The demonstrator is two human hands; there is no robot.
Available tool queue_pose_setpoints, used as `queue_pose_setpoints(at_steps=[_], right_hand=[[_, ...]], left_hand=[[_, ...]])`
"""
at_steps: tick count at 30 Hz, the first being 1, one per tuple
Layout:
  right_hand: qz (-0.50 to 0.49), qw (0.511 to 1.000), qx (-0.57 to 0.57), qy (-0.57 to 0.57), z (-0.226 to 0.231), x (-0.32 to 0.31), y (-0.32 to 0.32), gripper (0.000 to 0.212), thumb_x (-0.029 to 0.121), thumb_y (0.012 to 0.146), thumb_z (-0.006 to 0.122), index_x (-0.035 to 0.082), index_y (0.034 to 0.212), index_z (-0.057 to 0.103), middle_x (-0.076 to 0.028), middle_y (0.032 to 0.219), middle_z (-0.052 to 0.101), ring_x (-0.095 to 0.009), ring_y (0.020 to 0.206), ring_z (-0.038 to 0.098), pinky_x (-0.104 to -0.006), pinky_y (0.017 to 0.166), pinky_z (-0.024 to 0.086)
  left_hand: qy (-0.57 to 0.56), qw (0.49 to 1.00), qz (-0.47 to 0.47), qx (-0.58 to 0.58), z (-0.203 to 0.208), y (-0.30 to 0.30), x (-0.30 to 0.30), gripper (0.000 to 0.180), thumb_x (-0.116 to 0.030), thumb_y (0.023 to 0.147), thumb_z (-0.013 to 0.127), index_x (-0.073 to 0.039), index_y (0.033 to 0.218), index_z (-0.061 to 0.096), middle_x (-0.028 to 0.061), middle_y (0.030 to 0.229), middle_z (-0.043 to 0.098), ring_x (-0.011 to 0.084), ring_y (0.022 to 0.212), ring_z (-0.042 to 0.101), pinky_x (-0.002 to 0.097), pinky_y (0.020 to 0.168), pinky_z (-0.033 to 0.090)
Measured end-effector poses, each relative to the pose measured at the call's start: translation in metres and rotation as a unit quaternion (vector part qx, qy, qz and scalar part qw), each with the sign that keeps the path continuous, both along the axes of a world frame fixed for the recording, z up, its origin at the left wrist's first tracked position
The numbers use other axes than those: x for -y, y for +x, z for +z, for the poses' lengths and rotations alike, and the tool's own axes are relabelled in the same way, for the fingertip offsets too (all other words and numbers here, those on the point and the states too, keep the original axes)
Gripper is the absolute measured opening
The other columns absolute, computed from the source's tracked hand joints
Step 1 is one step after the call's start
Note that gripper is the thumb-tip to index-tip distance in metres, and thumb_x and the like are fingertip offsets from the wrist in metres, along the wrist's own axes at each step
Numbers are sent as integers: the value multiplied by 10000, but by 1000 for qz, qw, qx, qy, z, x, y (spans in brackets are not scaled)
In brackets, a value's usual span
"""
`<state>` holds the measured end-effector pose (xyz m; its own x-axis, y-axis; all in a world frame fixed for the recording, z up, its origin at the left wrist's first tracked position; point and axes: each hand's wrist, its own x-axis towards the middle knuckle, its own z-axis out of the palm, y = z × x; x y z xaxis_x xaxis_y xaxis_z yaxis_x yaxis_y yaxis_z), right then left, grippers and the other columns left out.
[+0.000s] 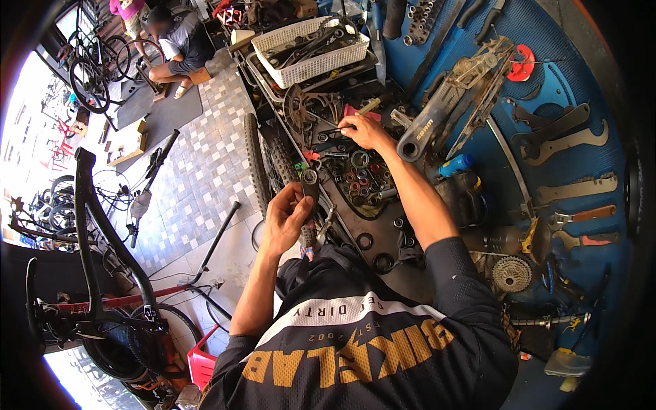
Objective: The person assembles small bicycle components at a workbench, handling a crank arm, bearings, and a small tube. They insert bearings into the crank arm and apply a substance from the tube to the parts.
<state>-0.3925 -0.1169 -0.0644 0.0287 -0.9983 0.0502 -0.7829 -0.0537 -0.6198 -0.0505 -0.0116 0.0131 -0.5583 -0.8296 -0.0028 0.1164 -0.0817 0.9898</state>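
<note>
Near the middle, my left hand (285, 217) is closed around a short black part (311, 186), whose rounded upper end has a silver-rimmed hole. Farther off and to the right, my right hand (365, 131) reaches over the cluttered bench, fingertips pinched low among dark slim tools (333, 145). What those fingers grip, if anything, is too small to make out. Between the hands lie several small coloured rings (355, 183) and a larger metal ring (359, 160). A red part (350, 111) and dirty chainrings (301, 108) sit just beyond the right hand.
A white basket (311, 51) of bike parts stands at the back. Crank arms (437, 123) rise beside my right forearm. Wrenches (570, 142) hang on the blue board, above a cassette (512, 275). Bike tyres (255, 164) and a black frame (85, 225) stand left; two people are farther back.
</note>
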Motion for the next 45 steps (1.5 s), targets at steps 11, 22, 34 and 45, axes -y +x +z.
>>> queue_pose_setpoints(at_steps=[11,22,34,45], right_hand=[[-50,988,-33,-140,-2,-58,-13,313,213,982,743,106,1275,721,-138,1151,740,-303,1058,705,-431,930,569],[-273,959,60,45,89,-287,-2,292,153,1056,629,59,1328,681,-196,1113,773,-355,955,758,-424,811,580],[-399,861,-180,260,25,-344,19,528,175,967,711,134,1464,539,-224,1120,771,-457,1083,719,-546,930,575],[-136,897,389,-161,126,-293,63,242,1,955,632,39,1180,552,-119,1050,581,-253,870,596,-426,931,522]], left_hand=[[125,989,-67,38,-47,2,-45,247,-254,1099,623,-18,1172,615,45,955,745,57,701,637,225,579,510],[138,976,-151,74,-48,-17,-42,313,-14,1027,602,34,1334,571,86,1014,790,89,858,678,241,747,544],[124,972,-200,27,-7,-22,-37,504,0,1002,674,42,1475,505,106,1107,774,118,1018,684,265,891,537],[97,980,-173,27,25,-17,-44,517,-49,996,706,55,1467,519,99,1065,784,58,783,623,208,706,493]])
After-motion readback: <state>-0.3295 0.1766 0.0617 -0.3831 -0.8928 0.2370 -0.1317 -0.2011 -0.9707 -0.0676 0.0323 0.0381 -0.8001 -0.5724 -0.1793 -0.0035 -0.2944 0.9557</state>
